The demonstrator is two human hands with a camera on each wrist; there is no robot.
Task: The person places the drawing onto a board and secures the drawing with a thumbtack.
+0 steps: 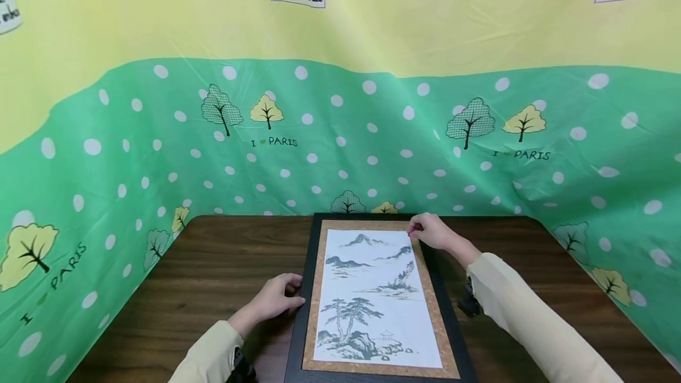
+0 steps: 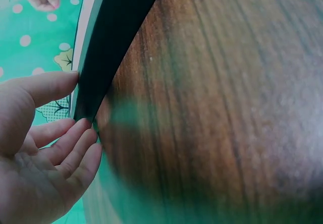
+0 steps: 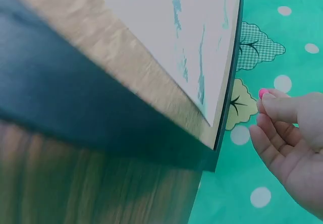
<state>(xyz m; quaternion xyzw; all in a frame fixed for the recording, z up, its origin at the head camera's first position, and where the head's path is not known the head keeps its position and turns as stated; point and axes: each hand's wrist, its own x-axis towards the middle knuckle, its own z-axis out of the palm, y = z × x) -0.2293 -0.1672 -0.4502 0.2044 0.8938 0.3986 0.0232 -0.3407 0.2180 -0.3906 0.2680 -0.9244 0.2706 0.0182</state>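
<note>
A cork board [image 1: 433, 312] in a black frame [image 1: 314, 241] lies on the table, with a white sheet [image 1: 372, 288] bearing an ink landscape of mountains and pines on it. My right hand [image 1: 433, 231] is at the sheet's upper right corner. Between thumb and index finger it pinches a small pink pushpin [image 3: 263, 93], mostly covered by the fingertips; the right wrist view shows this hand apart from the board. My left hand [image 1: 278, 297] rests against the frame's left edge. In the left wrist view its thumb and loosely bent fingers touch the frame's side [image 2: 96, 67].
The dark wooden table [image 1: 223, 253] extends to both sides of the board. Behind it hangs a green and yellow cloth [image 1: 340, 135] with white dots and printed trees, which also comes down along both sides. The frame's far edge reaches the table's back edge.
</note>
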